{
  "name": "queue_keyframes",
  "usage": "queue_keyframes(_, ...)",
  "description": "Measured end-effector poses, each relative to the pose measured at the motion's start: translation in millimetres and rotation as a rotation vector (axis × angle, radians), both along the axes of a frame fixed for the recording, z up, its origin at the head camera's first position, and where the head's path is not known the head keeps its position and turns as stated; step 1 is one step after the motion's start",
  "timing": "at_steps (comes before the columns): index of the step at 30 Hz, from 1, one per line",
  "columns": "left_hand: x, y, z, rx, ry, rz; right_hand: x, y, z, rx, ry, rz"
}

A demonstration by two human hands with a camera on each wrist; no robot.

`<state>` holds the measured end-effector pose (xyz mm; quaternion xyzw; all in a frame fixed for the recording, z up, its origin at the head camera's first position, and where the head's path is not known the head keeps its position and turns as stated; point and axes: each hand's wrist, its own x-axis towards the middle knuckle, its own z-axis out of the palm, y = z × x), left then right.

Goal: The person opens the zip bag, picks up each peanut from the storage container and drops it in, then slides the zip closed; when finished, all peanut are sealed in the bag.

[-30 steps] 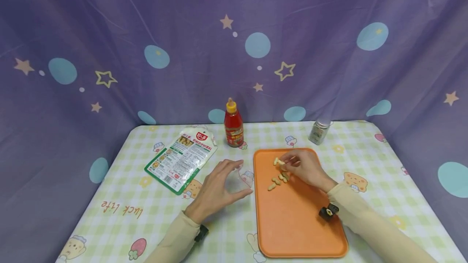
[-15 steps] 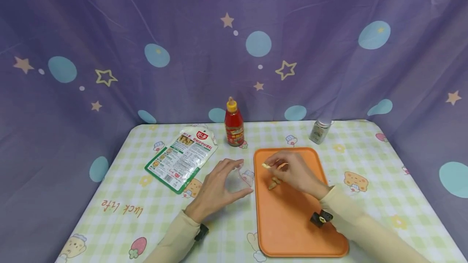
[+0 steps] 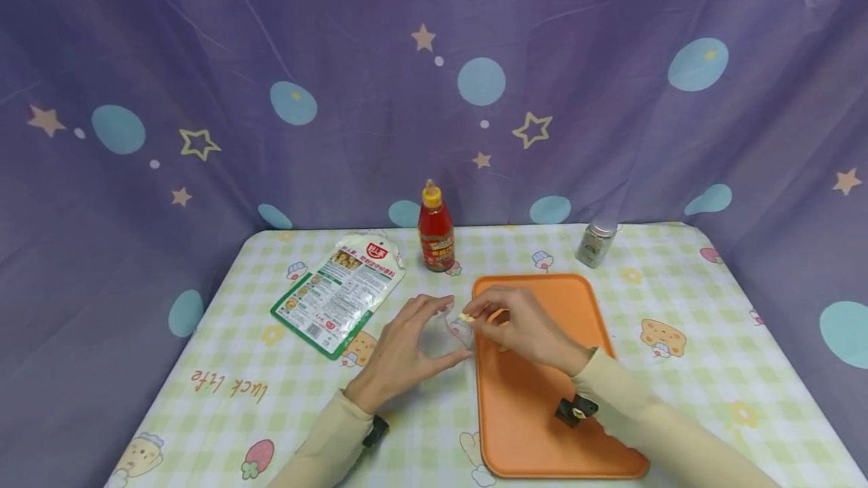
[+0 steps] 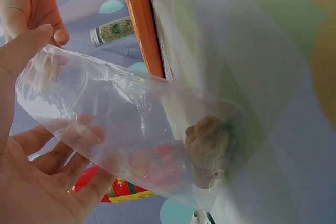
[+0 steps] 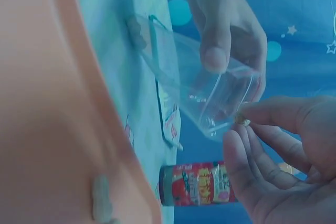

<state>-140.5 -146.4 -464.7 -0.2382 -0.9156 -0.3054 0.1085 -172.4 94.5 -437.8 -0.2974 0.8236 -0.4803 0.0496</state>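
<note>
My left hand (image 3: 400, 356) holds a clear plastic bag (image 4: 126, 114) with its mouth spread between thumb and fingers. Several brownish peanuts (image 4: 207, 145) lie at the bottom of the bag, low over the tablecloth. At the bag's mouth, my right hand (image 3: 525, 330) pinches a pale peanut (image 5: 241, 119) between thumb and fingertips. The right forearm reaches across an orange tray (image 3: 522, 435). A peanut (image 5: 101, 198) on the tray shows in the right wrist view; the hand mostly hides that part in the head view.
A red sauce bottle (image 3: 437, 239) with a yellow cap stands behind the hands. To the left lies a white and green food pouch (image 3: 339, 296). A small seasoning jar (image 3: 596, 245) stands beyond the tray's far right corner. A purple curtain (image 3: 339, 172) hangs behind the table.
My right hand has picked a peanut up from the tray and moved left with it to the bag's mouth. The left hand and the bag have stayed almost still.
</note>
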Motion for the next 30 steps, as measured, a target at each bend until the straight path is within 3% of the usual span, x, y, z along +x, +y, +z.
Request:
queue_keyframes(19, -0.4, 0, -0.4, -0.001, 0.025, -0.011, 6.6, -10, 2.0, -0.004, 0.015, 0.055)
queue_keyframes(30, 0.2, 0, 1.4, 0.012, 0.005, -0.001, 5.3, 4, -1.5, 0.013, -0.014, 0.014)
